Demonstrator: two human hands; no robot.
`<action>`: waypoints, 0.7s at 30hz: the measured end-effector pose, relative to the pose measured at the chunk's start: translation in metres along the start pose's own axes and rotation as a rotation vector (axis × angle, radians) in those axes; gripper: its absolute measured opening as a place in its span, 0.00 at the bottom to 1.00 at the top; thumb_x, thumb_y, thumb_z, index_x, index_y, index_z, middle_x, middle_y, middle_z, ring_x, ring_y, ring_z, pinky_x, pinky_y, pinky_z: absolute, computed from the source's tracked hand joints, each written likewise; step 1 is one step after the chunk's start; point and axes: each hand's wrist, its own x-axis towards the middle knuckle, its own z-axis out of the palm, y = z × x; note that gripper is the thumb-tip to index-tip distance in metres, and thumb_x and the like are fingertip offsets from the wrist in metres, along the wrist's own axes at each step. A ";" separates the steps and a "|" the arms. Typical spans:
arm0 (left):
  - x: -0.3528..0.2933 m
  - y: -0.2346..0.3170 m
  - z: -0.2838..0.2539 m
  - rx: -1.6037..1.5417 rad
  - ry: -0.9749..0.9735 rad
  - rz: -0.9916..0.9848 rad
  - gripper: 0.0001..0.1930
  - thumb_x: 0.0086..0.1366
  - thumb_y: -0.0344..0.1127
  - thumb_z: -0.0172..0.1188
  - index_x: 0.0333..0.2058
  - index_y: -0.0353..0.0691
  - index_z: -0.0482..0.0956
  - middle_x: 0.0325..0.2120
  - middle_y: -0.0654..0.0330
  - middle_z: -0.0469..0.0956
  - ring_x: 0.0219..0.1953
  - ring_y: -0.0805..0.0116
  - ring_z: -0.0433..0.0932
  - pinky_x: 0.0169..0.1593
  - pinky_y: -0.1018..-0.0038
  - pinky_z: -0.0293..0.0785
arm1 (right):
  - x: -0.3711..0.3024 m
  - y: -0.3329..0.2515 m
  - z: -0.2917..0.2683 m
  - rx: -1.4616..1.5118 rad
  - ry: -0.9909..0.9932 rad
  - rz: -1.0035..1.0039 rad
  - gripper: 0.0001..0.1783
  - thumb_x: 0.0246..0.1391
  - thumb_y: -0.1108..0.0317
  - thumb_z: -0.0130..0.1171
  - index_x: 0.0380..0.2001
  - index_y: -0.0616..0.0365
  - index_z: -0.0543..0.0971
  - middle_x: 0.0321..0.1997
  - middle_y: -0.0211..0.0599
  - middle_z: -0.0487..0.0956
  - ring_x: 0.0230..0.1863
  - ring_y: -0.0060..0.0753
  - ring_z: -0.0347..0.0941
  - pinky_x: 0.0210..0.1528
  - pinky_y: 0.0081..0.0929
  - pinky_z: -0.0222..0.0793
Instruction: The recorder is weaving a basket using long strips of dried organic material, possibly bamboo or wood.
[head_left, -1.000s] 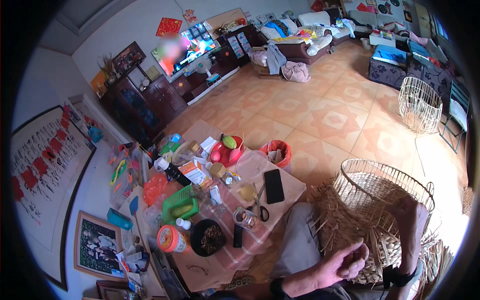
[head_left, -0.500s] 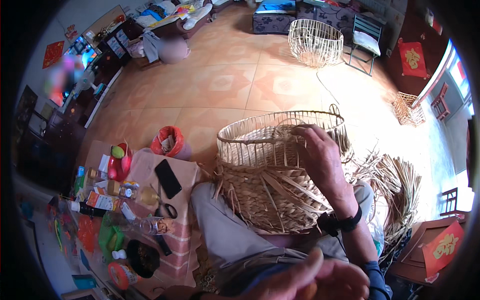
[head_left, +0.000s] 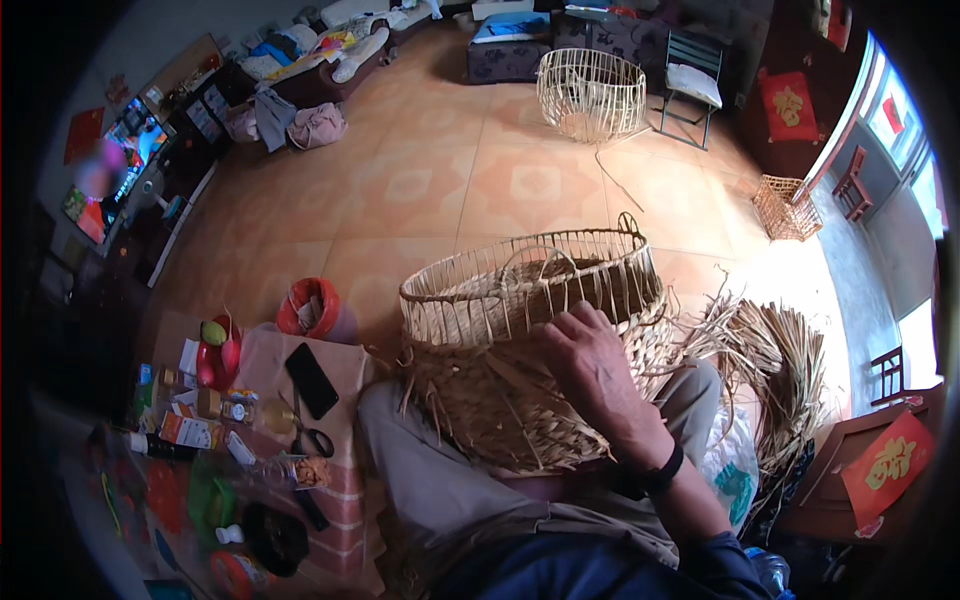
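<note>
- The half-woven straw basket [head_left: 530, 350] lies tipped on the seated person's lap, its open mouth turned away toward the tiled floor [head_left: 420, 190], bare upright ribs ringing the rim.
- The right hand [head_left: 590, 365] lies flat on the woven wall just below the rim, fingers spread and pressing, pinching nothing. The left hand is out of sight.
- I'd judge the basket light and springy: the woven belly gives a little, the bare ribs at the top look brittle and would snap if squeezed. Best held by the dense woven band or cradled from beneath, not by loose strand ends.
- A bundle of loose straw [head_left: 780, 370] fans out just beside the basket on the person's right.
- On the low table [head_left: 345, 560] to the left: a black phone [head_left: 311, 380], scissors [head_left: 312, 440], small flat boxes in white and orange, a bottle, a red plastic jug [head_left: 218, 355] with a green-yellow ball in it.
- A red square sign with a gold character [head_left: 890, 465] leans by the door at lower right; another hangs on the far wall [head_left: 790, 105].
- Two bare basket frames [head_left: 592, 92] stand well apart across the room.
</note>
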 end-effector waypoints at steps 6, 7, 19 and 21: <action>-0.003 0.014 0.012 0.157 0.087 -0.157 0.79 0.42 0.86 0.60 0.69 0.15 0.41 0.69 0.32 0.56 0.72 0.51 0.57 0.74 0.56 0.49 | -0.012 -0.009 0.003 -0.009 0.038 -0.095 0.10 0.47 0.68 0.59 0.36 0.55 0.78 0.36 0.38 0.72 0.44 0.44 0.67 0.48 0.39 0.64; 0.002 0.025 0.021 0.155 0.081 -0.166 0.79 0.42 0.86 0.60 0.69 0.15 0.41 0.69 0.32 0.56 0.72 0.51 0.57 0.74 0.56 0.49 | -0.014 -0.012 0.000 -0.014 0.036 -0.095 0.11 0.47 0.68 0.59 0.37 0.55 0.78 0.36 0.38 0.72 0.44 0.44 0.67 0.48 0.39 0.64; 0.004 0.034 0.009 0.358 0.117 -0.139 0.60 0.60 0.86 0.31 0.69 0.31 0.56 0.68 0.47 0.62 0.72 0.57 0.60 0.74 0.59 0.50 | -0.031 -0.037 -0.001 0.057 -0.035 0.024 0.10 0.52 0.67 0.58 0.39 0.54 0.76 0.34 0.39 0.71 0.41 0.46 0.70 0.41 0.42 0.66; 0.008 0.054 0.007 0.616 0.288 -0.181 0.55 0.65 0.81 0.27 0.66 0.31 0.64 0.62 0.48 0.72 0.66 0.59 0.70 0.70 0.62 0.60 | -0.033 -0.038 0.003 0.103 -0.031 0.007 0.09 0.52 0.69 0.58 0.38 0.56 0.73 0.34 0.43 0.71 0.40 0.48 0.71 0.40 0.44 0.66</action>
